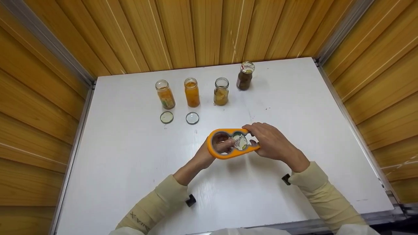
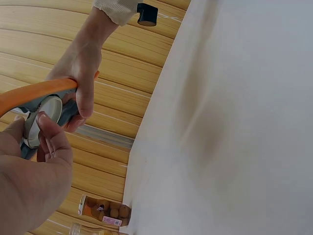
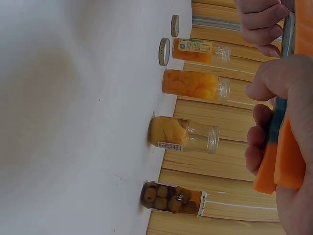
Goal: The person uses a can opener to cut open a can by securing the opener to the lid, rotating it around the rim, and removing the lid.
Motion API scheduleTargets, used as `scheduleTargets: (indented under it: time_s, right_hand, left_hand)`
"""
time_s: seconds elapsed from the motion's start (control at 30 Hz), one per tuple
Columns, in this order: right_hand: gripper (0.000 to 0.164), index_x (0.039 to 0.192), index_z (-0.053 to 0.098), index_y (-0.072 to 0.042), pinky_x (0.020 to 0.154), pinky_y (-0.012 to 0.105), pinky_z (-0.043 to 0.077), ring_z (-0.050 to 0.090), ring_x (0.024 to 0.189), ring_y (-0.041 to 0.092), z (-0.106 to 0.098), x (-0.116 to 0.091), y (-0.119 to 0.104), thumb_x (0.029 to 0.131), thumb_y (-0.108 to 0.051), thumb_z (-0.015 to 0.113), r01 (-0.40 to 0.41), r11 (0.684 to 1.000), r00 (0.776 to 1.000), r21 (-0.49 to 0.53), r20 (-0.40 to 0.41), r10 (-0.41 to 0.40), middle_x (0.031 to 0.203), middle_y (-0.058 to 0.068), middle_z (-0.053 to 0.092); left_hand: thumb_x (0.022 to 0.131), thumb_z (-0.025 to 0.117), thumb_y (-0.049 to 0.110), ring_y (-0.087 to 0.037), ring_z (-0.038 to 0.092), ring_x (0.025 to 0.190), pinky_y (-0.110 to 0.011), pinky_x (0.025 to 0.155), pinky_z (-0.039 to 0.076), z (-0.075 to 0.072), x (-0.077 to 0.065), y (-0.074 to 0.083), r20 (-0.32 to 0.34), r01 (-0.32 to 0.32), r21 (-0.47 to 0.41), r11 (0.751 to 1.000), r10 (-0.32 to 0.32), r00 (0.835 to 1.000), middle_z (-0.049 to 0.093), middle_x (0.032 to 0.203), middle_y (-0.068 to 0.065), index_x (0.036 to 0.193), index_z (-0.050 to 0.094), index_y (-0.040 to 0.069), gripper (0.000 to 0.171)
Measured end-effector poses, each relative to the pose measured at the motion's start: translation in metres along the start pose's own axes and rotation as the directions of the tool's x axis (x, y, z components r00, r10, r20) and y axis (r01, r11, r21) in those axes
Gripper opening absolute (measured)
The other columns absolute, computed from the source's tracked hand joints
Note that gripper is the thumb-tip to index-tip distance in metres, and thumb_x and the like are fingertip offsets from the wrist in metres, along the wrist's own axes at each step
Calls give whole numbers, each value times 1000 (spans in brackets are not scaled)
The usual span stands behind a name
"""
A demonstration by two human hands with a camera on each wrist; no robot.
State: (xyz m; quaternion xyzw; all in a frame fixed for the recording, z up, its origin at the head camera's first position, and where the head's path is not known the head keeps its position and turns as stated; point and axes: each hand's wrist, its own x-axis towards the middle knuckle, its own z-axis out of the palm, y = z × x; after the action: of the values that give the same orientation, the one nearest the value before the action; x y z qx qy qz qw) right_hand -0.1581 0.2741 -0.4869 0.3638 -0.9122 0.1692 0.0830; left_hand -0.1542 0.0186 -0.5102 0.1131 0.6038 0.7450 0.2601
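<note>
An orange jar opener [image 1: 210, 143] with grey-lined holes is held up over the table. My right hand [image 1: 272, 141] grips its two handles [image 3: 291, 159], fingers curled round them. Inside the smaller hole sits a pale printed jar lid [image 1: 240, 141], with no jar visible under it. My left hand [image 1: 204, 156] reaches in from the left, its thumb passing through the larger hole onto the lid. In the left wrist view, thumb and fingers of the left hand [image 2: 36, 183] pinch the lid [image 2: 49, 111] at its rim and face.
Three uncapped jars stand toward the back: one with a label [image 1: 167, 99], one of orange fruit [image 1: 192, 96], one of pale yellow pieces [image 1: 221, 97]. A capped dark jar [image 1: 244, 80] stands right of them. Two lids [image 1: 167, 117] lie before the left jars. Wooden walls [image 1: 209, 32] enclose the white table.
</note>
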Motion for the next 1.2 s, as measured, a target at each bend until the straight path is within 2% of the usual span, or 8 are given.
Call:
scheduleTargets:
  time_s: [0.3, 0.77, 1.0, 1.2]
  right_hand:
    - [57, 131, 58, -7, 75, 35, 52, 57, 85, 17, 2, -1, 1, 78, 0, 79, 25, 1000, 999, -11, -25, -25, 100, 1, 65]
    - [56, 129, 59, -6, 73, 35, 51, 56, 84, 17, 5, -4, 4, 78, -1, 79, 47, 999, 997, 1, -54, -47, 98, 2, 64]
    - [56, 130, 59, -8, 75, 34, 52, 57, 86, 16, 6, -5, 4, 79, -2, 80, 36, 999, 998, 5, -42, -36, 101, 0, 65]
    - [52, 128, 60, -5, 73, 33, 53, 58, 83, 16, 7, -6, 5, 79, 0, 78, 53, 999, 997, 11, -61, -52, 99, 2, 65]
  left_hand:
    - [95, 75, 27, -20, 66, 91, -31, 83, 59, -1, 3, -3, 11, -24, 1, 1000, 24, 1000, 65, 110, -11, 128, 61, 0, 44]
    - [93, 78, 28, -20, 67, 89, -31, 82, 60, 0, 4, 0, 3, 6, 16, 1000, -6, 1000, 66, 111, -11, 127, 63, 1, 46]
    - [95, 76, 28, -21, 67, 90, -31, 84, 60, -1, 4, 3, 25, 23, 36, 999, -24, 999, 67, 112, -12, 129, 63, 2, 45]
    - [94, 77, 27, -20, 66, 90, -31, 82, 60, -2, 6, 7, 41, 17, 68, 998, -20, 999, 68, 111, -11, 129, 63, 2, 45]
